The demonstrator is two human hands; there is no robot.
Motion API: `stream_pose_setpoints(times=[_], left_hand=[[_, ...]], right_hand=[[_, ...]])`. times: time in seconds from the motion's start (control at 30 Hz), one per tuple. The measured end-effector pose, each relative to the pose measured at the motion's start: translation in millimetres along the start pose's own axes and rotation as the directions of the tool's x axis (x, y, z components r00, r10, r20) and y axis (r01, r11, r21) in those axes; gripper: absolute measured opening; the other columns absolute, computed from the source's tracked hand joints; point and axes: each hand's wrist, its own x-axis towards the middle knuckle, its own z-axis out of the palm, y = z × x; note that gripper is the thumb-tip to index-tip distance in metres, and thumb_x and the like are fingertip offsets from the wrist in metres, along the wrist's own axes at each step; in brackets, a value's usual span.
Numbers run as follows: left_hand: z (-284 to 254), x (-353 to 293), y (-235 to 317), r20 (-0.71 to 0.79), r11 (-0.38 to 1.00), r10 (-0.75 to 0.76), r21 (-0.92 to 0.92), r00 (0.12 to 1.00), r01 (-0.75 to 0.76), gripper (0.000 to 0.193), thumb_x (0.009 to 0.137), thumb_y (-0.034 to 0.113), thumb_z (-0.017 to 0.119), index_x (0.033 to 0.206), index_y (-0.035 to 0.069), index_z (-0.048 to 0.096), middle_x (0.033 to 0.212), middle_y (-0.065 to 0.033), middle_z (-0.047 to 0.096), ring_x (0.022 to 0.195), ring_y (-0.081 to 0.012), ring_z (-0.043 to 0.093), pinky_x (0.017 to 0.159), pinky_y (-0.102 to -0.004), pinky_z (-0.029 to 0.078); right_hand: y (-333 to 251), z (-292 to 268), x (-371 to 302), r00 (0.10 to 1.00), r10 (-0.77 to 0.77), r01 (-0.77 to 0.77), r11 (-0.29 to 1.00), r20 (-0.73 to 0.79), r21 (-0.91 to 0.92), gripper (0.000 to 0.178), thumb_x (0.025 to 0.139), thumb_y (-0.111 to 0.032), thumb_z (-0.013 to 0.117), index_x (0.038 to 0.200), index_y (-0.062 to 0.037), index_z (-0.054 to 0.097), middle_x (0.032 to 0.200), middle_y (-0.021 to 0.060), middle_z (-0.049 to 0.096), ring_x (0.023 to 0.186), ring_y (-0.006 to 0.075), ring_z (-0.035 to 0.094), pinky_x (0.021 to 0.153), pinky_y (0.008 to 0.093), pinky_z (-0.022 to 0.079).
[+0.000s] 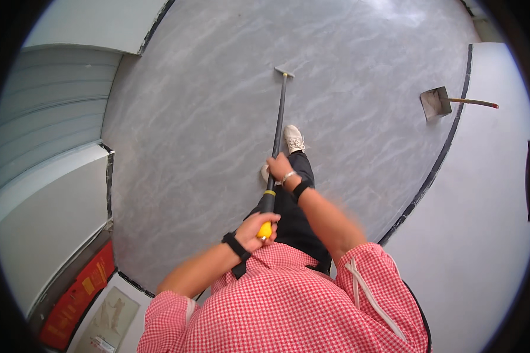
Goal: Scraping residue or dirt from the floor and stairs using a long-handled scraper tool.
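A long-handled floor scraper (pixel 279 112), with a dark pole, a yellow collar and a narrow grey crosswise head, reaches away from me. Its head rests on the grey floor ahead of my feet. My left hand (pixel 257 229) is closed round the near end of the pole, close to my waist, where a yellow end cap (pixel 265 230) shows. Farther along the pole, my right hand (pixel 281 169) wraps round it. The right forearm is slightly blurred. Whether the head is a blade or a rubber strip is too small to tell.
A metal dustpan (pixel 435 104) with a wooden handle stands at the right by the white wall (pixel 483 194). My pale shoe (pixel 294 139) is beside the pole. A shutter (pixel 53 100) borders the floor on the left. Red panels (pixel 79 300) are at lower left.
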Motion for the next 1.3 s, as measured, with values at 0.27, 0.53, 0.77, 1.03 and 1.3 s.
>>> stream_pose_setpoints(times=[0.27, 0.53, 0.77, 1.03, 1.3], left_hand=[[13.3, -2.5, 21.0, -0.090, 0.999, 0.028, -0.038, 0.996, -0.031, 0.015, 0.064, 0.010, 0.053, 0.065, 0.005, 0.040, 0.049, -0.0051, 0.043, 0.036, -0.0138, 0.040, 0.030, -0.0211, 0.029], [18.1, -34.6, 27.8, -0.039, 0.994, 0.008, -0.111, 0.999, -0.012, 0.015, 0.065, 0.010, 0.052, 0.067, 0.004, 0.038, 0.049, -0.0049, 0.043, 0.037, -0.0139, 0.041, 0.029, -0.0205, 0.029], [43.6, -7.5, 47.3, -0.066, 0.972, 0.076, -0.220, 0.995, -0.089, 0.014, 0.067, 0.012, 0.050, 0.062, 0.005, 0.039, 0.048, -0.0049, 0.042, 0.038, -0.0140, 0.039, 0.033, -0.0208, 0.029], [38.2, -32.1, 37.5, 0.007, 0.973, 0.005, -0.230, 1.000, -0.003, 0.014, 0.068, 0.012, 0.048, 0.060, 0.004, 0.040, 0.048, -0.0063, 0.041, 0.037, -0.0144, 0.038, 0.032, -0.0209, 0.027], [68.6, -6.2, 63.4, -0.008, 0.979, 0.036, -0.203, 0.999, -0.037, 0.015, 0.068, 0.014, 0.048, 0.060, 0.005, 0.040, 0.047, -0.0055, 0.041, 0.038, -0.0145, 0.040, 0.033, -0.0219, 0.028]], right_hand=[[-58.1, -15.7, -5.6, 0.989, 0.125, -0.135, 0.982, 0.083, 0.132, 0.024, 0.064, -0.015, 0.044, 0.071, 0.0066, 0.038, 0.052, 0.0119, 0.048, 0.045, 0.0200, 0.050, 0.039, 0.0291, 0.039], [-67.9, -2.4, -22.8, 0.960, 0.180, -0.195, 0.979, 0.213, 0.054, 0.026, 0.066, -0.017, 0.045, 0.074, 0.0058, 0.035, 0.055, 0.0102, 0.047, 0.043, 0.0174, 0.047, 0.036, 0.0270, 0.037], [-93.2, -22.2, 21.7, 0.978, 0.110, -0.087, 0.987, 0.175, -0.133, 0.030, 0.066, -0.016, 0.045, 0.079, 0.0091, 0.036, 0.067, 0.0228, 0.049, 0.063, 0.0324, 0.051, 0.053, 0.0338, 0.042], [-83.0, -9.1, -3.6, 0.972, 0.164, -0.141, 0.980, 0.168, -0.141, 0.030, 0.065, -0.018, 0.045, 0.076, 0.0090, 0.039, 0.062, 0.0186, 0.050, 0.057, 0.0284, 0.052, 0.050, 0.0321, 0.041], [-97.2, -37.6, 32.2, 0.985, 0.087, -0.073, 0.993, 0.151, -0.098, 0.030, 0.065, -0.019, 0.046, 0.076, 0.0093, 0.040, 0.071, 0.0253, 0.048, 0.069, 0.0354, 0.048, 0.060, 0.0355, 0.039]])
